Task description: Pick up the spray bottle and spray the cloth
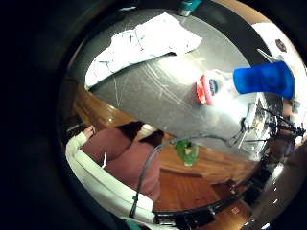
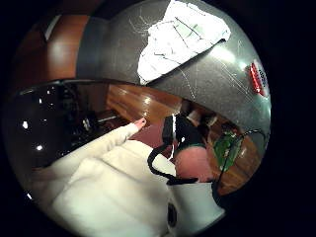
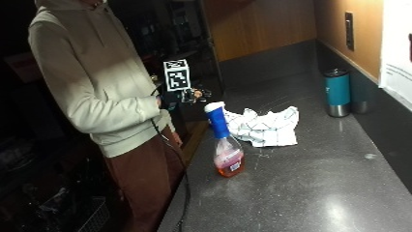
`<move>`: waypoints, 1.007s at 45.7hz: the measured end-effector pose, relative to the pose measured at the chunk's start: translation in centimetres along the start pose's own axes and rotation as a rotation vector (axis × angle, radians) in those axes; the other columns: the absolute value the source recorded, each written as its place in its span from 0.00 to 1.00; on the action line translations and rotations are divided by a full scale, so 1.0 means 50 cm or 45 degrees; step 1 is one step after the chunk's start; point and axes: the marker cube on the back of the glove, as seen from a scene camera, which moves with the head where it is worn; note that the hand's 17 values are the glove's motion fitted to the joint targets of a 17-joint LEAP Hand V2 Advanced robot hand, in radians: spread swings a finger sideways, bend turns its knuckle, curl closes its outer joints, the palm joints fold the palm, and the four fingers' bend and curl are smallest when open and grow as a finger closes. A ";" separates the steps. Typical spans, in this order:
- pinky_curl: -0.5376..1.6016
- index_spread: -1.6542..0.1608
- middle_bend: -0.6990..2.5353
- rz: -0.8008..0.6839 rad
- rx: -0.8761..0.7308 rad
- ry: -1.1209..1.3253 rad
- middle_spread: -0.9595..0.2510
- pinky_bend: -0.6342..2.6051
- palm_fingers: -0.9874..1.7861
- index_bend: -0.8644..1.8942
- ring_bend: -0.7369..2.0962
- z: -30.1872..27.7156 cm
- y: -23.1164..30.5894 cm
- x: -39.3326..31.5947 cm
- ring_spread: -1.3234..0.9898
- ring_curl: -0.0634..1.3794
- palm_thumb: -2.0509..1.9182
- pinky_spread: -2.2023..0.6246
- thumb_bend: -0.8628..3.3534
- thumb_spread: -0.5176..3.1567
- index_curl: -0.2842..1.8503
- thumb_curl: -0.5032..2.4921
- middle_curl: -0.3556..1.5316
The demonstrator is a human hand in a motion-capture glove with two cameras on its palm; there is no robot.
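The spray bottle (image 3: 223,143) stands upright on the grey counter (image 3: 309,188), with a blue spray head and orange-red liquid low in its clear body. Just behind it, toward the wall, the white checked cloth (image 3: 266,126) lies crumpled. My gloved right hand (image 3: 179,98) hangs in the air at chest height, off the counter's edge and left of the bottle, holding nothing, fingers relaxed. The palm views look down on the bottle (image 1: 249,81) (image 2: 257,79) and the cloth (image 1: 142,44) (image 2: 178,36) from a distance.
A teal tumbler (image 3: 336,92) stands at the back of the counter by the wall. A wall outlet (image 3: 348,30) and a white sheet (image 3: 398,53) are on the right wall. Bare counter stretches in front of the bottle.
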 end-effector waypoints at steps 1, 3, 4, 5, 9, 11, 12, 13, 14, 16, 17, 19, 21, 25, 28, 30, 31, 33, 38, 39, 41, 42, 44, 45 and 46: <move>0.29 0.82 0.28 0.000 0.007 -0.005 0.79 0.30 0.44 0.39 0.33 -0.001 0.000 0.001 0.57 0.06 0.65 0.80 0.28 0.24 0.16 0.21 0.21; 0.30 0.79 0.28 0.000 0.035 -0.024 0.79 0.30 0.43 0.39 0.33 -0.007 0.002 0.005 0.57 0.07 0.66 0.80 0.28 0.27 0.17 0.22 0.22; 0.31 0.78 0.28 0.001 0.051 -0.033 0.79 0.31 0.43 0.39 0.33 -0.010 0.003 0.008 0.57 0.08 0.66 0.81 0.28 0.29 0.18 0.23 0.23; 0.31 0.77 0.28 0.003 0.066 -0.040 0.79 0.31 0.43 0.38 0.33 -0.012 0.004 0.011 0.57 0.08 0.66 0.81 0.28 0.30 0.19 0.23 0.23; 0.33 0.75 0.28 0.003 0.132 -0.066 0.79 0.30 0.43 0.39 0.33 -0.019 0.012 0.015 0.57 0.10 0.67 0.82 0.27 0.33 0.21 0.24 0.25; 0.33 0.74 0.28 0.001 0.154 -0.072 0.79 0.30 0.44 0.38 0.33 -0.022 0.018 0.020 0.57 0.11 0.67 0.82 0.27 0.35 0.21 0.25 0.26; 0.33 0.74 0.28 0.002 0.160 -0.074 0.79 0.30 0.44 0.38 0.33 -0.024 0.021 0.023 0.57 0.11 0.67 0.82 0.27 0.35 0.22 0.25 0.26; 0.33 0.74 0.28 0.004 0.164 -0.075 0.79 0.30 0.44 0.38 0.33 -0.025 0.023 0.027 0.57 0.11 0.68 0.82 0.27 0.36 0.22 0.26 0.27; 0.34 0.73 0.28 0.006 0.166 -0.078 0.79 0.30 0.45 0.38 0.33 -0.026 0.026 0.029 0.57 0.12 0.68 0.82 0.27 0.36 0.23 0.26 0.27; 0.34 0.73 0.28 0.011 0.170 -0.082 0.79 0.30 0.45 0.38 0.33 -0.028 0.031 0.034 0.57 0.12 0.68 0.82 0.26 0.37 0.23 0.26 0.28; 0.34 0.73 0.28 0.013 0.173 -0.083 0.79 0.29 0.45 0.38 0.33 -0.028 0.034 0.037 0.57 0.12 0.68 0.82 0.26 0.37 0.23 0.27 0.28; 0.35 0.72 0.28 0.017 0.183 -0.085 0.79 0.29 0.45 0.38 0.33 -0.028 0.040 0.042 0.57 0.13 0.69 0.82 0.26 0.38 0.24 0.27 0.29; 0.35 0.72 0.28 0.020 0.197 -0.091 0.79 0.29 0.45 0.38 0.33 -0.030 0.047 0.047 0.57 0.13 0.69 0.82 0.25 0.38 0.24 0.28 0.29; 0.36 0.72 0.28 0.034 0.238 -0.107 0.78 0.29 0.45 0.38 0.33 -0.034 0.064 0.066 0.57 0.14 0.70 0.82 0.25 0.39 0.25 0.28 0.30; 0.36 0.72 0.28 0.052 0.284 -0.123 0.78 0.28 0.46 0.38 0.33 -0.039 0.078 0.085 0.57 0.15 0.70 0.82 0.24 0.39 0.26 0.29 0.31; 0.36 0.72 0.28 0.067 0.321 -0.137 0.78 0.28 0.46 0.38 0.33 -0.042 0.088 0.097 0.56 0.16 0.70 0.82 0.24 0.39 0.26 0.29 0.31; 0.36 0.72 0.28 0.076 0.341 -0.145 0.78 0.28 0.46 0.38 0.33 -0.044 0.093 0.102 0.56 0.16 0.70 0.82 0.24 0.39 0.26 0.29 0.32; 0.37 0.72 0.28 0.093 0.383 -0.159 0.78 0.27 0.47 0.38 0.33 -0.047 0.101 0.114 0.56 0.16 0.71 0.82 0.23 0.39 0.26 0.30 0.32; 0.37 0.72 0.28 0.152 0.511 -0.187 0.78 0.27 0.47 0.37 0.34 -0.055 0.124 0.157 0.56 0.18 0.71 0.82 0.23 0.39 0.26 0.31 0.33; 0.37 0.72 0.28 0.165 0.536 -0.194 0.78 0.27 0.47 0.37 0.34 -0.056 0.128 0.167 0.56 0.18 0.72 0.82 0.22 0.39 0.26 0.31 0.33; 0.38 0.72 0.28 0.194 0.583 -0.213 0.78 0.27 0.47 0.36 0.34 -0.058 0.137 0.185 0.56 0.18 0.72 0.82 0.22 0.39 0.26 0.31 0.33; 0.38 0.72 0.28 0.211 0.608 -0.226 0.78 0.27 0.48 0.36 0.34 -0.059 0.142 0.194 0.56 0.19 0.72 0.82 0.22 0.39 0.26 0.31 0.34; 0.38 0.72 0.28 0.251 0.659 -0.250 0.78 0.27 0.48 0.36 0.34 -0.060 0.150 0.213 0.56 0.19 0.72 0.82 0.22 0.39 0.26 0.31 0.34; 0.38 0.72 0.28 0.272 0.685 -0.261 0.78 0.27 0.48 0.36 0.35 -0.061 0.154 0.224 0.56 0.19 0.72 0.82 0.22 0.39 0.26 0.32 0.34; 0.38 0.72 0.29 0.293 0.711 -0.271 0.78 0.27 0.48 0.36 0.35 -0.062 0.157 0.233 0.56 0.20 0.72 0.82 0.21 0.39 0.26 0.32 0.34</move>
